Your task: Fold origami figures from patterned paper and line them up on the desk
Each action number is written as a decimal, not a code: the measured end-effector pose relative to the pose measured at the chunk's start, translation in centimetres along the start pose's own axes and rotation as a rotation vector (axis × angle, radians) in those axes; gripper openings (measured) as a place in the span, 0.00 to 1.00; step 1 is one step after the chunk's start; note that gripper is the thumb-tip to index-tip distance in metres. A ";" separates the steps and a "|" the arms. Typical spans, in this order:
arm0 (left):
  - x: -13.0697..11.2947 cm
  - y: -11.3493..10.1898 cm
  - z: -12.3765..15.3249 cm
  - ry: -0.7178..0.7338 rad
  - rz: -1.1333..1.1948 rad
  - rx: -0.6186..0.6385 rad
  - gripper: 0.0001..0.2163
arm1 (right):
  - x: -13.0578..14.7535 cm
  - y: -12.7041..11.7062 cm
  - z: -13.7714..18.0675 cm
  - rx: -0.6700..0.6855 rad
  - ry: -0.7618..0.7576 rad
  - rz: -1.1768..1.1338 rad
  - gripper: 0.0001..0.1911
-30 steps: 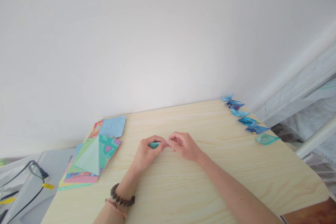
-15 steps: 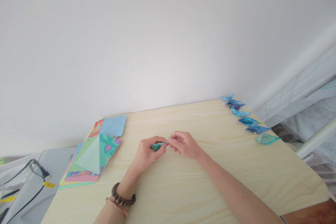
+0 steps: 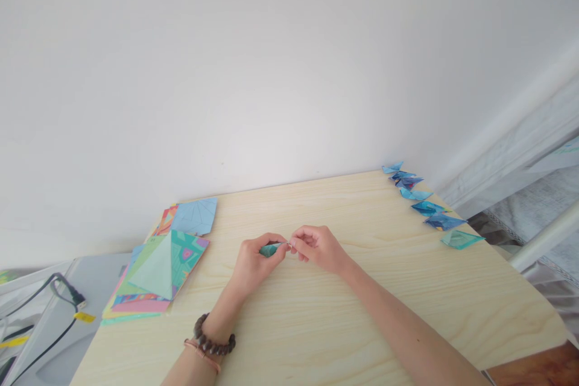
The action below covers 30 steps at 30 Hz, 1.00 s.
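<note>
Between thumb and fingers, my left hand (image 3: 259, 257) grips a small folded piece of green origami paper (image 3: 269, 249), held just above the table. Much of the paper is hidden behind the fingers. My right hand (image 3: 315, 247) is closed in a pinch at the paper's narrow right tip, its fingertips meeting those of my left hand. A row of several folded blue and green paper figures (image 3: 446, 221) runs along the table's right edge, away from both hands.
On the table's left lies a stack of coloured origami sheets (image 3: 187, 258), with a creased blue sheet (image 3: 198, 215) behind it. The wooden table (image 3: 316, 325) meets a white wall (image 3: 289, 72). Black cables (image 3: 63, 289) lie on a grey surface at the left.
Both hands stay in nearly the same place at the paper. The fingers have shifted slightly, and the right pinch sits a touch closer over the tip.
</note>
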<state>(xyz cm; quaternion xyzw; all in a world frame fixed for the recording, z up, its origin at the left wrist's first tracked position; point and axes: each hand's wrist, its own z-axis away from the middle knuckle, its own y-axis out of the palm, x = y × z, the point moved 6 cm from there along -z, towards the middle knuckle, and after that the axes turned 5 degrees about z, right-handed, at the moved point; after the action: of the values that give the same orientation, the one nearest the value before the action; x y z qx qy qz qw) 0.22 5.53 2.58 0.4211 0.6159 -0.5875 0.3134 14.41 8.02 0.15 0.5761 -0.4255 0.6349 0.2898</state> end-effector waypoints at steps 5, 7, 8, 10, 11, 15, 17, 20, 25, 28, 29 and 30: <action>0.3 0.1 -0.1 -0.053 0.069 0.020 0.10 | 0.5 -0.4 0.1 -0.070 -0.110 0.177 0.09; 0.3 0.2 -0.1 -0.073 0.118 0.046 0.11 | 0.8 -0.4 0.1 -0.090 -0.166 0.240 0.08; 0.3 0.3 -0.2 -0.084 0.144 0.060 0.11 | 0.9 -0.4 0.2 -0.098 -0.192 0.262 0.07; 0.4 0.4 -0.2 -0.105 0.187 0.084 0.11 | 1.2 -0.4 0.2 -0.109 -0.235 0.293 0.06; 0.4 0.4 -0.3 -0.112 0.200 0.090 0.11 | 1.3 -0.4 0.3 -0.116 -0.253 0.307 0.06; 0.5 0.4 -0.4 -0.131 0.216 0.094 0.11 | 1.9 -0.4 0.5 -0.128 -0.304 0.376 0.06; 0.6 0.5 -0.4 -0.132 0.211 0.094 0.12 | 2.2 -0.3 0.5 -0.128 -0.322 0.410 0.06; 0.8 0.5 -0.5 -0.121 0.198 0.081 0.11 | 2.3 -0.2 0.5 -0.140 -0.330 0.443 0.06; 0.8 0.3 -0.3 -0.088 0.145 0.040 0.11 | 1.6 -0.1 0.4 -0.155 -0.277 0.374 0.04; 0.7 0.1 -0.3 -0.065 0.116 0.024 0.10 | 1.0 0.0 0.3 -0.130 -0.222 0.301 0.04; 0.6 0.1 -0.3 -0.061 0.113 0.021 0.10 | 0.8 0.1 0.2 -0.124 -0.208 0.283 0.04; 0.6 0.0 -0.3 -0.060 0.112 0.019 0.10 | 0.7 0.1 0.2 -0.122 -0.195 0.266 0.05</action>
<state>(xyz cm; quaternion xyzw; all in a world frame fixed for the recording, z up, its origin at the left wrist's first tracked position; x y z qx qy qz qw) -0.01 5.90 2.08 0.4401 0.5761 -0.5871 0.3602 14.29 7.71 0.84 0.5550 -0.5618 0.5816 0.1952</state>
